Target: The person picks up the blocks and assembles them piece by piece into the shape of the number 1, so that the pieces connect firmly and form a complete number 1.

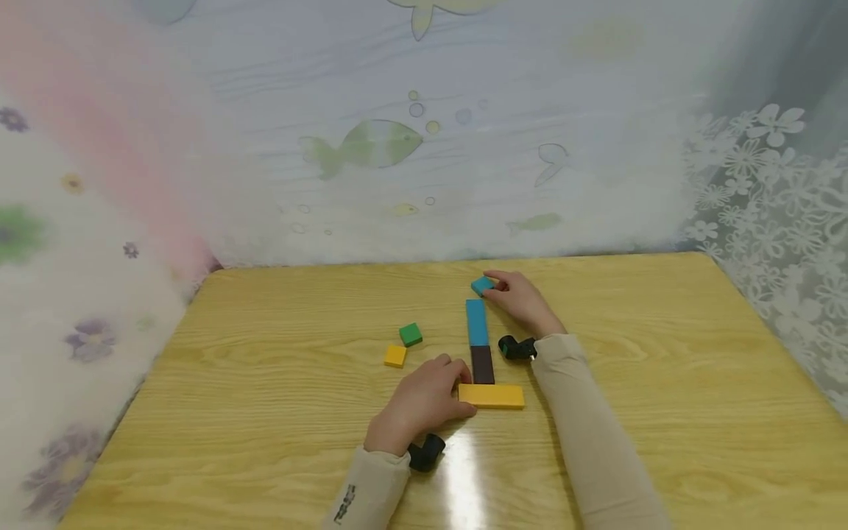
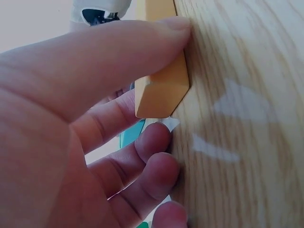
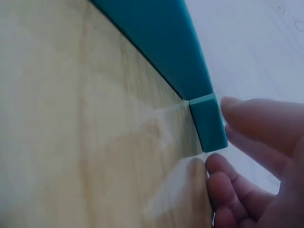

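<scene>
Right hand (image 1: pixel 520 300): small blue block (image 1: pixel 481 286) is pinched between thumb and finger, askew at the far end of the long blue block (image 1: pixel 477 322); whether they touch cannot be told.
Left hand (image 1: pixel 424 397): yellow bar (image 1: pixel 493 396) is gripped at its left end by thumb and fingers.
Dark brown block (image 1: pixel 483 365): set between long blue block and yellow bar.
Row risk: alignment could be spoiled by a crooked push on the small blue block or a twisted yellow bar.
</scene>
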`<state>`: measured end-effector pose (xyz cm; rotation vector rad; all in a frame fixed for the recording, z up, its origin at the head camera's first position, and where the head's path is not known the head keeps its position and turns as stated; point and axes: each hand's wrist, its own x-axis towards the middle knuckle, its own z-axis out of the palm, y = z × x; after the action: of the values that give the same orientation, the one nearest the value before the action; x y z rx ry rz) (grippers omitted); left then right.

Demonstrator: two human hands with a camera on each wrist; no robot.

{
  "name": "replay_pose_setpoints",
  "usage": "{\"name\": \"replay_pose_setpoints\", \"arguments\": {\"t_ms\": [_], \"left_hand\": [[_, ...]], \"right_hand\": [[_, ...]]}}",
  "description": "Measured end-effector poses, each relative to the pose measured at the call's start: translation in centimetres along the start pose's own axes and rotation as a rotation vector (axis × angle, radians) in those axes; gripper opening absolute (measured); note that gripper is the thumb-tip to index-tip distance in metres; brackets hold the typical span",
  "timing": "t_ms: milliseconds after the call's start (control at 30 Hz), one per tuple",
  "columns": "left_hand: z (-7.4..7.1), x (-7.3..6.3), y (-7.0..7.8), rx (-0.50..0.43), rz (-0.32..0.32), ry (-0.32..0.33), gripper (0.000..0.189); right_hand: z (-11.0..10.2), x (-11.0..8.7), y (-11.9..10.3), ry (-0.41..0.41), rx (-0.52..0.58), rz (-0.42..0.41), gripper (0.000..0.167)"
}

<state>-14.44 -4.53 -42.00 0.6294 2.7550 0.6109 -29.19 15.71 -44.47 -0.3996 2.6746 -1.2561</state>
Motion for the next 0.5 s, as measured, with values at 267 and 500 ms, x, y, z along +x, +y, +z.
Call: {"name": "replay_pose_setpoints", "arguments": {"t_ms": [267, 500], "left_hand": [[-0.2, -0.1, 0.0, -0.015, -0.002, 0.004, 0.031], [-0.1, 0.0, 0.3, -0.022, 0.008, 0.004, 0.031]], "right_hand": [[0.5, -1.7, -0.3, 0.007, 0.100, -0.018, 0.046], [0.7, -2.8, -0.4, -0.001, 0.012, -0.024, 0.045]]}}
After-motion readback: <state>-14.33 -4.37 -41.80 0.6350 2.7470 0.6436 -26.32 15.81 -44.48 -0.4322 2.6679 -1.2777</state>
